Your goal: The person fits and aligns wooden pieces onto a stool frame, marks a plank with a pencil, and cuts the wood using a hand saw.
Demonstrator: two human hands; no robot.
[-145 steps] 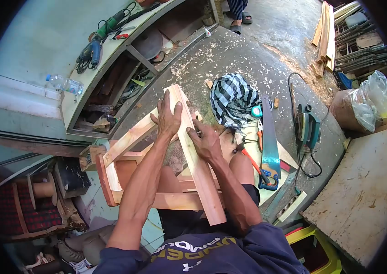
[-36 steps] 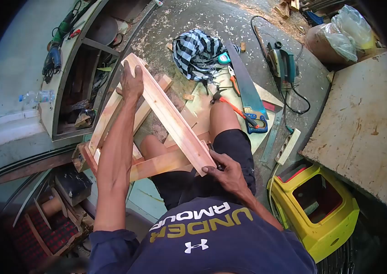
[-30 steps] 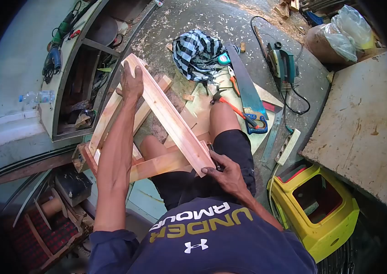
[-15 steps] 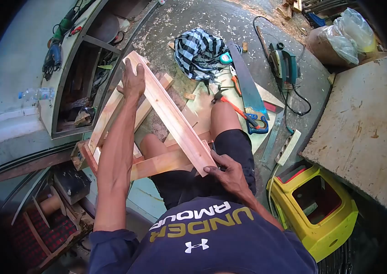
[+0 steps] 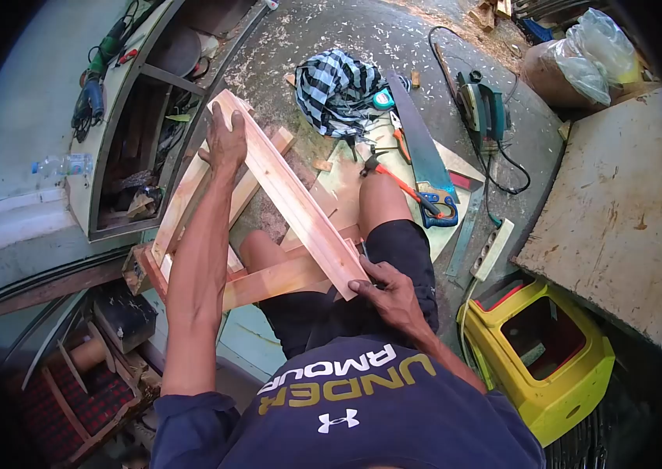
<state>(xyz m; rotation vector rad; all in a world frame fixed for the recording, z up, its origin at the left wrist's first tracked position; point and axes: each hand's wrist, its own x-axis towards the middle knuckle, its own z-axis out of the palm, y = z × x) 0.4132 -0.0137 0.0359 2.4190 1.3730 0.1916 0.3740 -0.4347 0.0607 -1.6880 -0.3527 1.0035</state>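
Clearly, left hand (image 5: 228, 146) and right hand (image 5: 390, 293) grasp a wooden plank (image 5: 293, 193) before a shirt (image 5: 409, 426) lettered "UNDER ARMOUR".

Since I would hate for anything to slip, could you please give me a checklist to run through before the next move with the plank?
1. Left hand on the plank near its far end: ok.
2. Right hand at the near end, thumb against the corner: ok.
3. Plank seated against the wooden frame below: cannot tell; the underside is hidden.
4. Hammer and handsaw apart from the plank: ok, both lie off to its right.
5. Floor free of debris: not ok; wood shavings are scattered over it.
6. Corded power tool switched off: cannot tell; its switch cannot be made out.
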